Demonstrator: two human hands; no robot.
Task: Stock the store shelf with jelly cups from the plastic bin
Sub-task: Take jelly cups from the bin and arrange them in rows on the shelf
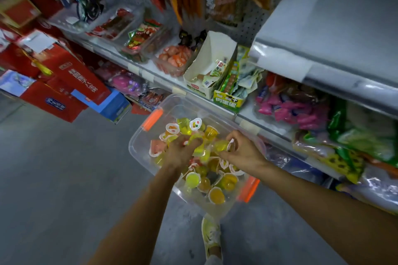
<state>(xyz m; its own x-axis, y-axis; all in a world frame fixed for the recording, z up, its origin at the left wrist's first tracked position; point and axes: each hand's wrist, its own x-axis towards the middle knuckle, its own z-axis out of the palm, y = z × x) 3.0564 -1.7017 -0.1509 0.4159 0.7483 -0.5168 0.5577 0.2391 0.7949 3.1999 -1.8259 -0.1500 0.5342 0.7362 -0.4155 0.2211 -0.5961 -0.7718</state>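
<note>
Right hand (243, 153): grip closed to a pinch, thumb and curled fingers on one small translucent yellow-green jelly cup (221, 146) with a white peel lid, at the top of the heap.

Left hand (182, 153): fingers (193, 141) curled down into the heap. Cannot tell whether this grip has closed round any cup or only rests among them.

Both hands are inside the clear rectangular plastic bin (137, 146), which has orange clip latches (153, 119) at two ends. The mixed yellow, orange, green and red jelly cups (215, 187) lie loose in it, some on their sides, some lid-up. None is on a shelf yet, so stocking looks barely begun.

The bin sits low in the aisle, just beside the front lip of the white metal store shelf (215, 103). What it rests on is hidden. A yellow-green shoe (211, 236) shows below its near corner, on the grey floor (64, 178).

On the shelf behind the bin: a white cardboard display box (206, 66) and packets of snacks.

Risks, as judged:
- Smooth tapered cups, and a two-finger pinch may let one slip to the floor.
- An overfull left handful would shed cups on lifting.
- Fingers dragging on lid tabs could peel a seal.
- If the bin is only perched, downward pressure from both hands could tip it.
</note>
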